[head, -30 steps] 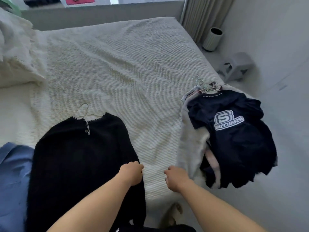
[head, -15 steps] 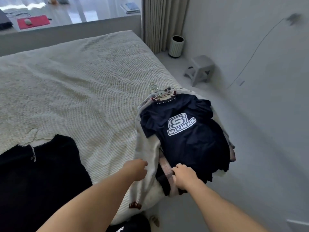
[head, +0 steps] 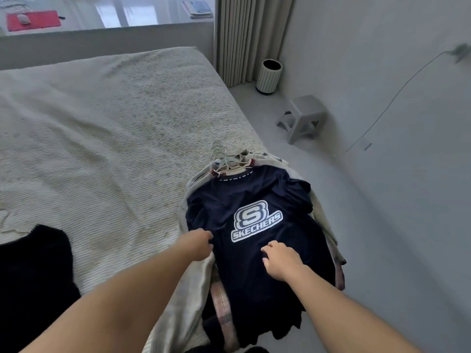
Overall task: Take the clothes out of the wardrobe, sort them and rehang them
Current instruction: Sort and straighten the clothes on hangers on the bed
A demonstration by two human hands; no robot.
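A navy t-shirt (head: pixel 254 189) with a white Skechers logo lies on top of a pile of hung clothes at the bed's right edge. Under it show a cream garment (head: pixel 193 289) and a pink checked one (head: pixel 224 309). Several hanger hooks (head: pixel 220 156) stick out at the pile's far end. My left hand (head: pixel 197 244) grips the shirt's left edge with curled fingers. My right hand (head: pixel 280 261) sits on the shirt's lower front, its fingers bent into the fabric. A black sweater (head: pixel 33 276) lies flat at the left.
The bed (head: pixel 114 136) has a cream ribbed cover. On the grey floor to the right stand a white ribbed bin (head: pixel 269 76) and a small grey stool (head: pixel 303 118). A beige curtain (head: pixel 249 39) hangs in the corner, and a wall runs along the right.
My view has swung right from the black sweater to the pile. Both hands left the bed cover, crossed the pile's near end and now lie on the navy t-shirt.
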